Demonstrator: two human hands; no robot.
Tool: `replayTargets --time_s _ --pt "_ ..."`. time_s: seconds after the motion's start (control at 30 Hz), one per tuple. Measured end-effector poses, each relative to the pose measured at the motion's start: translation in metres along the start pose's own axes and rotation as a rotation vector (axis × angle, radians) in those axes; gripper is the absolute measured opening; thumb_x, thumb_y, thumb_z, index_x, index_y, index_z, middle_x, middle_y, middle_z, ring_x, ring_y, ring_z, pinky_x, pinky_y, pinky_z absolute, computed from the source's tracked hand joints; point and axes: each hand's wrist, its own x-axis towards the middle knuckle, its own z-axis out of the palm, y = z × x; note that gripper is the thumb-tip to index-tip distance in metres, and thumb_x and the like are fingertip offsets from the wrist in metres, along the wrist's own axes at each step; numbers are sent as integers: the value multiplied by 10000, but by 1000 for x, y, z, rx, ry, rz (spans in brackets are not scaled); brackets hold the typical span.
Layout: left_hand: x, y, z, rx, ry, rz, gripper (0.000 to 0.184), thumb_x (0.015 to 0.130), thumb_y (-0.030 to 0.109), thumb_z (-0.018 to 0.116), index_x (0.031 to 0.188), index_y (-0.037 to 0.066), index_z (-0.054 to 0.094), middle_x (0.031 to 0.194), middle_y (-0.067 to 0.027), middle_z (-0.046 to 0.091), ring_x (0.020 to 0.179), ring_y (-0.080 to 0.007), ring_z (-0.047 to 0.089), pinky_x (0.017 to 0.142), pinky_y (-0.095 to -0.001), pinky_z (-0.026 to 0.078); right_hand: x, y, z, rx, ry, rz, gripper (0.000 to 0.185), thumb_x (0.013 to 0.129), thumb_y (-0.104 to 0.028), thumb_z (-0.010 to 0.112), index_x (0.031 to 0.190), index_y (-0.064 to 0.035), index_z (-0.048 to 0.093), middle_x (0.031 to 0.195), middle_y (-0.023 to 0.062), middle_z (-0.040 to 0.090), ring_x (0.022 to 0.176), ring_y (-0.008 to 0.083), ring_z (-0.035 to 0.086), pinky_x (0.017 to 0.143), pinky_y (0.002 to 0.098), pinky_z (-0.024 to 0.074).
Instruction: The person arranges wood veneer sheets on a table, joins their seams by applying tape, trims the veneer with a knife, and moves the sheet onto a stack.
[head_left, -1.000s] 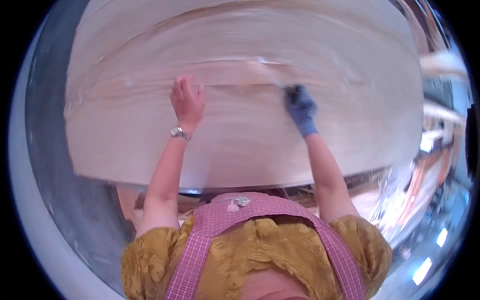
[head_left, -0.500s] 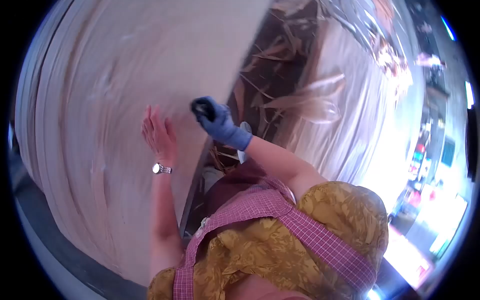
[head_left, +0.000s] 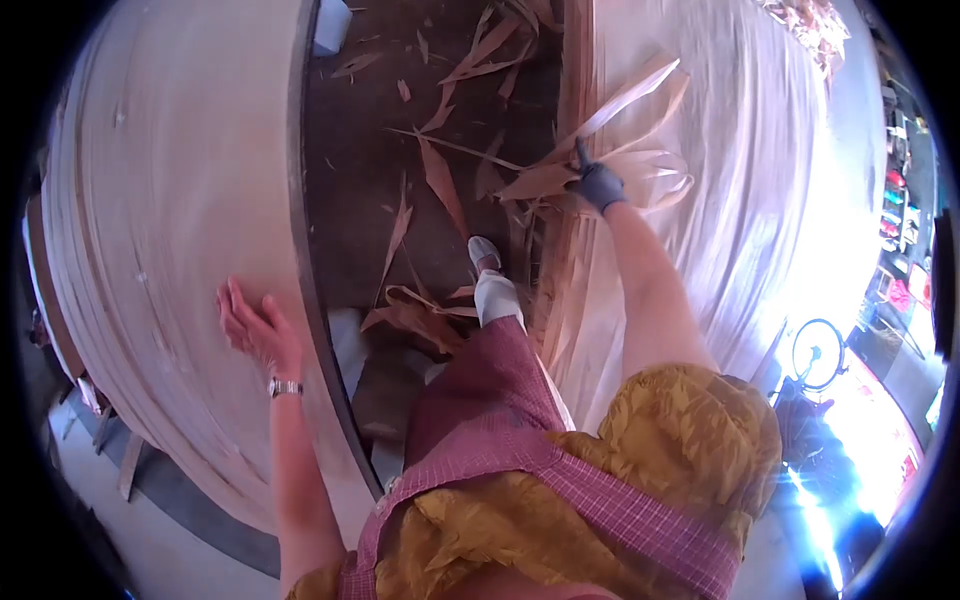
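Note:
My bare left hand (head_left: 262, 332), with a watch (head_left: 285, 386) at the wrist, lies on a pale wood veneer sheet (head_left: 215, 150) on the left stack. Its fingers are partly spread and hold nothing. My right hand (head_left: 598, 184), in a dark grey-blue glove, is over the edge of the right stack (head_left: 730, 200). Thumb and index finger stand apart there, beside loose veneer strips (head_left: 540, 182). Some strips loop over the stack beyond the hand (head_left: 650, 175). Whether the glove touches them I cannot tell.
Between the stacks runs a dark floor (head_left: 360, 130) littered with veneer scraps (head_left: 440, 185). My shoe (head_left: 484, 252) stands in this gap. A pale block (head_left: 331, 27) is at its far end. More shavings (head_left: 815, 30) lie on the far right stack. A bicycle wheel (head_left: 818, 354) shows at right.
My right hand has swung from the left stack across the gap to the strips on the right stack. The dark shape at its palm no longer shows. My view has turned; my left hand stays on the sheet.

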Motion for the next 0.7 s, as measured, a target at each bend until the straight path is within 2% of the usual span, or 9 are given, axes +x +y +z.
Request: replayTargets --time_s 0.03,0.1,0.13,0.27,0.4,0.47,0.6,0.63,0.7 --pt "-2 -1 1 -9 -2 0 547 964 295 514 1462 114 378 1501 -129 369 1402 -318 312 1122 -494 234 25 8 -9 -85 -9 74 1026 818 -489 663 1546 -291 -32 1216 168 646 1078 367 638 861 558 491" --pt "-3 -6 -1 -33 -5 18 531 985 327 474 1460 109 385 1505 -128 360 1405 -322 305 1118 -501 229 60 28 -25 -6 81 -15 1044 802 -483 687 1544 -292 -22 1194 183 649 1081 377 633 874 566 488" --pt "-1 -7 -1 -25 -6 18 530 989 333 465 1460 104 384 1505 -131 360 1403 -323 308 1116 -502 230 70 26 -40 -67 72 51 1059 782 -491 708 1548 -279 8 1216 189 635 1104 373 621 901 549 485" --pt "-1 -13 1 -12 -22 56 535 1002 354 430 1456 73 383 1499 -155 357 1390 -337 321 1109 -511 237 84 60 -51 -179 6 14 1073 732 -538 745 1543 -192 133 1246 165 625 1140 348 604 917 488 492" --pt "-1 -8 -1 -23 -22 49 534 1001 349 432 1451 65 387 1496 -163 358 1386 -348 322 1107 -514 238 26 79 -16 -164 -67 4 1145 681 -560 783 1539 -158 139 1241 178 623 1090 360 629 900 456 505" --pt "-1 -6 -1 -24 -21 49 533 999 344 438 1450 65 389 1495 -164 359 1386 -348 322 1107 -515 238 -5 88 18 -56 -43 -80 1145 696 -531 785 1548 -157 117 1238 181 629 1132 355 604 952 409 481" --pt "-1 -9 0 -33 -18 58 530 990 324 461 1449 69 391 1490 -162 369 1387 -341 323 1107 -513 239 -20 82 55 -274 -94 65 1083 768 -465 747 1552 -157 66 1275 149 591 1075 354 632 871 468 518" --pt "0 -10 0 -41 -14 64 529 986 317 468 1448 71 392 1488 -162 373 1387 -339 324 1106 -512 240 -21 84 58 -257 -32 60 836 873 -395 646 1523 -165 173 1284 150 561 1057 358 639 818 491 533" --pt "-1 -10 -1 -16 -16 49 524 978 301 483 1444 75 399 1482 -163 384 1386 -337 329 1105 -510 243 -17 75 65 -309 53 21 574 936 -309 530 1440 -156 302 1240 145 585 989 376 661 740 505 549"
